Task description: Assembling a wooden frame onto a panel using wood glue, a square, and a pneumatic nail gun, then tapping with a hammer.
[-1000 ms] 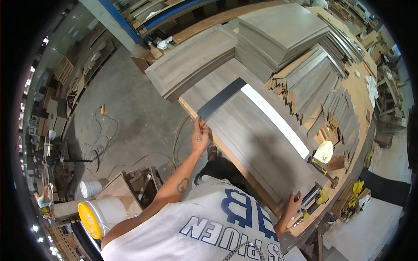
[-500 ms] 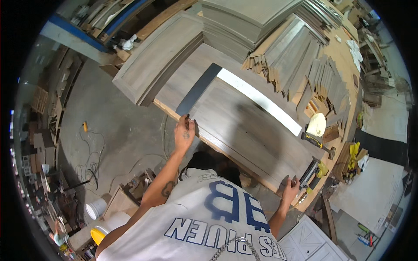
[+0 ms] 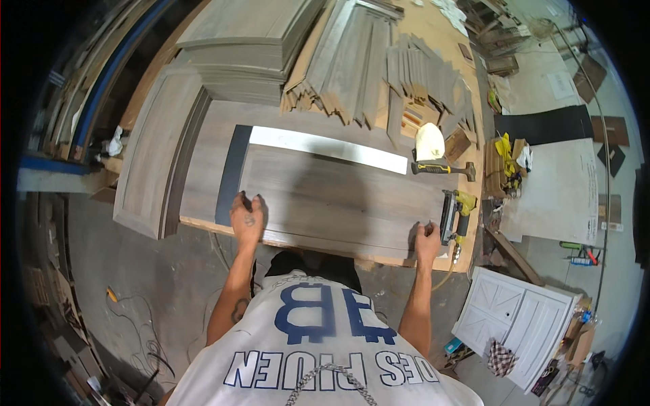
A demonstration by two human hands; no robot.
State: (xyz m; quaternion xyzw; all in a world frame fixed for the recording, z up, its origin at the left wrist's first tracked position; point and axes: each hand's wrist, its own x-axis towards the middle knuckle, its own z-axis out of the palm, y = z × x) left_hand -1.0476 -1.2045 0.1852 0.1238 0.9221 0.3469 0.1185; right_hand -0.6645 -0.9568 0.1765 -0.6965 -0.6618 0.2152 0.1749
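A grey-brown wooden panel (image 3: 382, 210) with a raised frame lies flat on the workbench before me. Along its far side runs a white strip (image 3: 325, 146), and a black strip (image 3: 232, 177) lies along its left end, forming a corner. My left hand (image 3: 247, 222) is closed at the panel's near left corner, beside the black strip, thumb and fingertips on the edge. At the right end, my right hand (image 3: 427, 242) has its fingers curled onto the panel's edge. Just beyond it lies a nail gun (image 3: 449, 218) with a yellow-green body and a hose.
A hammer (image 3: 440, 168) and a pale yellow rounded object (image 3: 429, 142) lie at the right of the bench (image 3: 379, 261). Grey panels (image 3: 237, 61) are stacked at the back left, with loose wood strips (image 3: 352, 74) beside them. A white cabinet (image 3: 514, 318) stands low at right.
The view has turned, so the bench now lies more level before me. My left hand has moved from the black strip's near end onto the panel's corner; the right stays at the right end.
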